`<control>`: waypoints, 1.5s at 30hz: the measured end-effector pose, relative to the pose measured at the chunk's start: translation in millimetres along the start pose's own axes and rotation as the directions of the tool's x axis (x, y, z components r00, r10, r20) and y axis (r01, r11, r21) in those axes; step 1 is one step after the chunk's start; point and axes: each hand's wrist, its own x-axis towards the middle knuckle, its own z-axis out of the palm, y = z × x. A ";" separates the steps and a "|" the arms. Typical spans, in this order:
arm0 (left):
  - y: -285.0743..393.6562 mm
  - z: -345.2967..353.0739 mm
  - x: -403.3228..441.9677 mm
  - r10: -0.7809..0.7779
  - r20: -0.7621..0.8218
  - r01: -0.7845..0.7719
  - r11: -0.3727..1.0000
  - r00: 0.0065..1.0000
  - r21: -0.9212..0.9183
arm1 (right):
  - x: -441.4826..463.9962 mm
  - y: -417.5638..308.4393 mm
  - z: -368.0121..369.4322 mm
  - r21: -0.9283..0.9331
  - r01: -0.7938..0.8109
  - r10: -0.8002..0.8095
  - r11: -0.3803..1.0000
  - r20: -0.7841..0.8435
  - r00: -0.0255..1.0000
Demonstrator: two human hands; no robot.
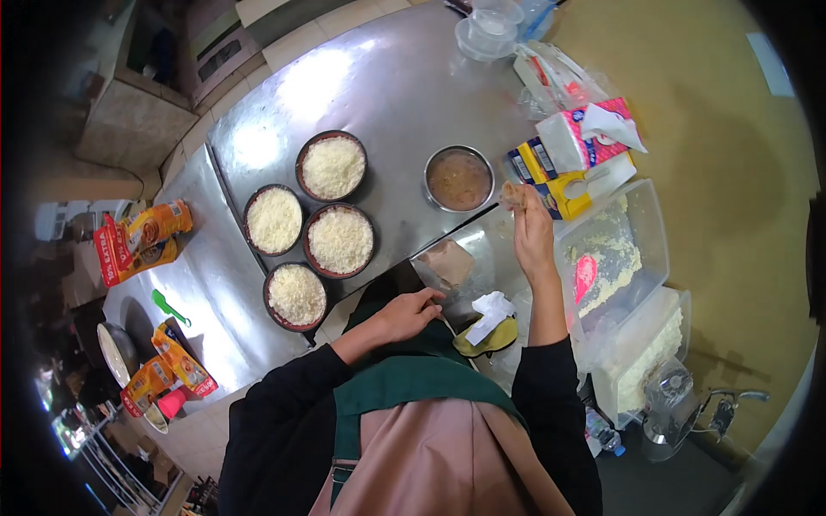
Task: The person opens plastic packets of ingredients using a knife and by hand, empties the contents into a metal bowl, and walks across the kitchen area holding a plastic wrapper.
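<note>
My right hand (532, 230) is raised at the right of the metal bowl (459, 179), which has a brown mixture in it. Its fingers are closed around something small and brownish (511, 194), whose kind I cannot make out. My left hand (408, 315) hovers near the front edge of the steel table, fingers loosely stretched and holding nothing. Several round dark dishes, heaped with shredded pale topping like grated cheese (334, 168), stand grouped left of the metal bowl. A brown square sheet (446, 262) lies between my hands.
At right stand a tissue pack (572, 142), a yellow and blue box (568, 196) and clear tubs (647, 232) with pale shreds. A white tissue (492, 311) lies on a green pouch (489, 337). Orange packets (155, 236) and a green spoon (168, 305) are at left.
</note>
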 end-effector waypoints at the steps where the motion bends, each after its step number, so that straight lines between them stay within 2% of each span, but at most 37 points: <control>1: 3.3 1.9 -1.0 -0.014 -0.008 0.014 1.000 1.000 -0.004 | -6.8 -9.8 -8.9 0.002 -0.002 0.002 1.000 -0.020 1.000; 3: 8.6 6.9 -2.0 -0.023 -0.009 0.023 1.000 1.000 0.012 | -22.5 -28.6 -25.6 -0.022 0.171 -0.173 0.985 -0.120 0.978; 4: 11.1 9.3 -2.2 -0.024 -0.007 0.024 1.000 1.000 0.015 | -31.5 -37.7 -35.6 -0.022 0.168 -0.169 0.986 -0.142 0.975; 6: 15.4 15.5 -3.3 -0.023 0.003 0.023 0.999 1.000 0.039 | -52.6 -56.5 -55.2 0.191 0.183 -0.172 0.964 -0.071 0.983; 8: 18.6 22.0 -3.3 -0.018 0.010 0.018 0.998 1.000 0.054 | -79.0 -78.8 -69.5 0.323 0.275 -0.242 0.906 -0.140 0.960; 10: 25.1 27.8 -3.8 0.014 0.013 -0.016 0.993 1.000 0.113 | -102.5 -96.3 -87.4 0.302 0.502 -0.458 0.811 -0.207 0.864; 11: 28.7 31.5 -3.6 0.043 0.006 -0.044 0.988 0.999 0.146 | -110.8 -107.5 -102.3 0.292 0.571 -0.543 0.768 -0.176 0.821; 12: 32.3 35.3 -2.6 0.005 0.025 -0.008 0.990 1.000 0.143 | -119.0 -116.4 -115.2 0.286 0.631 -0.620 0.722 -0.140 0.772; 14: 42.3 42.8 -1.7 -0.027 0.048 0.018 0.983 0.998 0.183 | -133.2 -121.0 -122.9 0.324 0.720 -0.695 0.613 -0.211 0.687; 15: 43.8 47.1 -0.6 -0.055 0.047 0.044 0.977 0.997 0.211 | -142.5 -123.9 -121.9 0.319 0.712 -0.683 0.625 -0.219 0.697; 17: 39.9 55.5 0.8 -0.049 0.066 0.035 0.979 0.997 0.200 | -159.6 -127.8 -116.7 0.394 0.722 -0.606 0.569 -0.393 0.691; 18: 42.0 58.8 0.0 -0.042 0.077 0.024 0.973 0.996 0.229 | -162.7 -123.9 -117.4 0.396 0.713 -0.590 0.578 -0.402 0.701; 19: 42.5 61.8 0.1 -0.033 0.087 0.010 0.966 0.996 0.257 | -163.6 -118.8 -118.4 0.352 0.775 -0.647 0.525 -0.427 0.632; 21: 33.3 70.5 0.1 -0.026 0.094 0.003 0.970 0.995 0.244 | -170.1 -117.4 -114.9 0.307 0.823 -0.686 0.478 -0.455 0.568; 22: 31.0 73.0 2.1 0.001 0.089 -0.021 0.974 0.996 0.227 | -173.0 -124.3 -107.5 0.267 0.814 -0.588 0.516 -0.580 0.563; 24: 33.1 75.7 5.4 -0.046 0.107 0.021 0.973 0.993 0.230 | -183.2 -129.1 -107.6 0.228 0.793 -0.471 0.565 -0.700 0.537; 26: 36.1 78.6 6.7 -0.103 0.114 0.074 0.970 0.988 0.233 | -191.8 -131.7 -113.6 0.317 0.715 -0.380 0.623 -0.677 0.631; 28: 39.9 83.8 9.3 -0.012 0.034 0.002 0.964 0.999 0.266 | -196.4 -127.6 -117.9 0.325 0.704 -0.374 0.632 -0.668 0.644; 29: 41.2 86.5 12.1 -0.024 0.040 0.012 0.962 0.999 0.273 | -198.5 -124.3 -120.4 0.328 0.697 -0.370 0.638 -0.663 0.650; 31: 43.3 91.5 19.8 0.094 -0.013 -0.078 0.886 0.995 0.457 | -202.9 -117.5 -125.3 0.325 0.697 -0.394 0.640 -0.639 0.660; 33: 42.3 95.2 34.3 0.114 0.012 -0.104 0.848 0.993 0.519 | -204.2 -113.5 -127.8 0.324 0.697 -0.410 0.639 -0.623 0.666; 35: 46.2 101.9 44.9 0.382 0.013 -0.323 0.761 0.924 0.563 | -204.7 -110.7 -127.7 0.357 0.653 -0.335 0.668 -0.639 0.692; 36: 44.6 103.6 51.8 0.367 0.046 -0.328 0.761 0.929 0.559 | -204.8 -108.3 -126.8 0.365 0.635 -0.308 0.680 -0.645 0.700; 39: 49.9 110.3 62.6 0.375 0.050 -0.336 0.751 0.926 0.568 | -210.7 -87.6 -120.5 0.240 0.675 -0.330 0.697 -0.729 0.600; 40: 48.4 112.0 64.7 0.369 0.058 -0.332 0.746 0.928 0.578 | -216.5 -73.8 -126.7 0.263 0.707 -0.434 0.656 -0.635 0.639; 42: 49.9 115.7 62.7 0.349 0.056 -0.315 0.752 0.935 0.579 | -226.9 -66.4 -133.1 0.284 0.727 -0.524 0.625 -0.538 0.660; 44: 50.2 118.2 59.7 0.312 0.030 -0.277 0.790 0.949 0.547 | -239.8 -69.4 -135.3 0.420 0.556 -0.307 0.718 -0.525 0.793; 45: 49.8 119.4 57.7 0.317 0.045 -0.288 0.783 0.947 0.552 | -243.5 -63.9 -132.5 0.409 0.557 -0.303 0.723 -0.536 0.788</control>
